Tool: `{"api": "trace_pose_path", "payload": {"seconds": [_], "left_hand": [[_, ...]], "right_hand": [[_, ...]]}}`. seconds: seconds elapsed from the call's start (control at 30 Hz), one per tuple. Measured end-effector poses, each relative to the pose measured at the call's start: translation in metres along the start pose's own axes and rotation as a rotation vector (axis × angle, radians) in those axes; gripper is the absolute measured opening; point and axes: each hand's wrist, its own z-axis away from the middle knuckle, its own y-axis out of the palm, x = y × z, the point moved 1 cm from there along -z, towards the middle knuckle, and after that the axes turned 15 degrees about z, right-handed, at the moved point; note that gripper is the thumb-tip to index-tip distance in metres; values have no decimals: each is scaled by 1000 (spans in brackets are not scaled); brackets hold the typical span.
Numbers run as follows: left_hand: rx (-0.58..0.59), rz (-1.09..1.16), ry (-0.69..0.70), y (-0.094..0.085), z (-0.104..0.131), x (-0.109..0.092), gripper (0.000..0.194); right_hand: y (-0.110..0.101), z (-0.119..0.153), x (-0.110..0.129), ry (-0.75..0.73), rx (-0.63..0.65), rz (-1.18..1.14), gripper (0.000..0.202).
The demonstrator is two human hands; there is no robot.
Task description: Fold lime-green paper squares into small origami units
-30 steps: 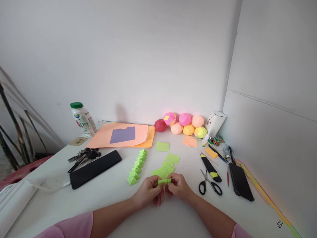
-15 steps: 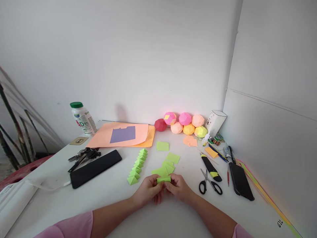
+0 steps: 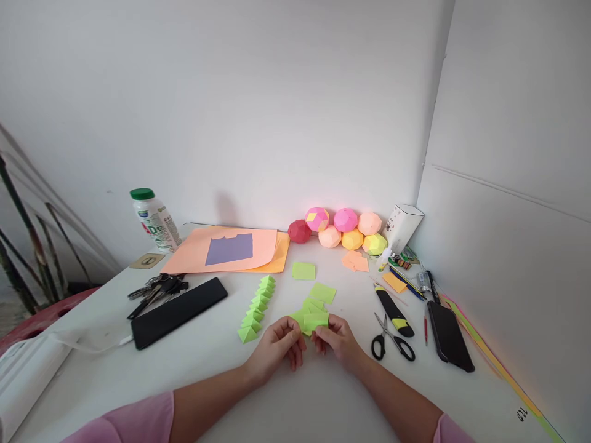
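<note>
My right hand [image 3: 337, 340] pinches a small green paper piece [image 3: 316, 322] between thumb and fingers, near the middle of the white table. Just left of that piece is my left hand [image 3: 279, 344], its fingers curled and its thumb against the forefinger; whether anything is between them is too small to tell. Beyond both hands lie loose green paper squares [image 3: 323, 293], some overlapping. A row of folded green paper units [image 3: 257, 307] stands to the left of my left hand.
Scissors [image 3: 386, 338], a box cutter [image 3: 394, 312] and a phone [image 3: 449, 335] lie to the right. Several faceted paper balls [image 3: 345, 219] are against the wall. A black power bank [image 3: 180, 312], keys [image 3: 161, 288], orange sheets [image 3: 184, 255] and a bottle [image 3: 157, 224] are on the left.
My hands have moved slightly apart. The green piece, earlier held folded between both hands, is now in my right hand, opened out more and shifted right.
</note>
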Motion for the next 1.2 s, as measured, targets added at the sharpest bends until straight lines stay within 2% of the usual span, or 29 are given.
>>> {"api": "trace_pose_path", "payload": {"seconds": [0.27, 0.4, 0.67, 0.8, 0.97, 1.1, 1.2], "left_hand": [[19, 46, 30, 1, -3, 1, 35], [-4, 84, 45, -1, -4, 1, 36], [1, 76, 48, -2, -3, 0, 28], [0, 58, 43, -3, -3, 0, 38], [-21, 58, 37, -5, -5, 2, 45], [-23, 56, 25, -4, -4, 2, 45], [-35, 7, 10, -2, -3, 0, 45]], "right_hand": [[4, 1, 1, -38, 68, 104, 29], [5, 3, 0, -38, 17, 148, 30], [4, 4, -3, -82, -107, 40, 21], [4, 5, -3, -117, -97, 98, 12], [5, 3, -5, -115, -47, 117, 33], [5, 3, -4, -75, -71, 142, 36], [5, 3, -2, -101, -65, 136, 36]]}}
